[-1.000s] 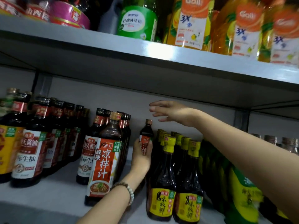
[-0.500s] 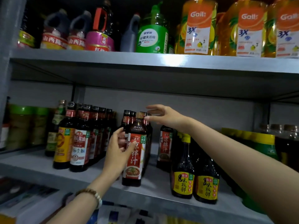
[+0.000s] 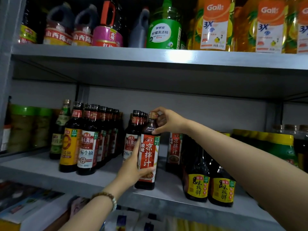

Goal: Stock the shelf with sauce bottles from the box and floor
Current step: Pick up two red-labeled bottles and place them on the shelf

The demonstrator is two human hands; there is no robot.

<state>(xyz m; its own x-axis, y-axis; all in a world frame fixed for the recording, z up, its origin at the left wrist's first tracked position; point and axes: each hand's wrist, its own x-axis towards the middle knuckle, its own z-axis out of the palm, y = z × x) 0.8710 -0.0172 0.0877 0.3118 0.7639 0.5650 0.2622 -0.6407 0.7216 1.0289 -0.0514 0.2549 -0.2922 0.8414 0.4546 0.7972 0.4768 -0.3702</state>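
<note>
Item: red-label sauce bottle [image 3: 148, 154], upright, its base on the middle shelf [image 3: 41, 170] near the front edge. Left hand [image 3: 133, 167], beaded bracelet [image 3: 108, 197] on the wrist, grips the lower label, fingers curled round the body and thumb across the front. Right hand [image 3: 168, 121] holds the neck, fingers curled over the cap and thumb at the shoulder. At 9 o'clock of the bottle: rows of dark soy sauce bottles [image 3: 86, 147]. At 3 o'clock: a matching red-label bottle [image 3: 175, 150] set further back. At 4 o'clock: two yellow-label bottles [image 3: 196, 185]. At 12 o'clock, on the upper shelf [image 3: 150, 55]: a green detergent bottle [image 3: 164, 30].
</note>
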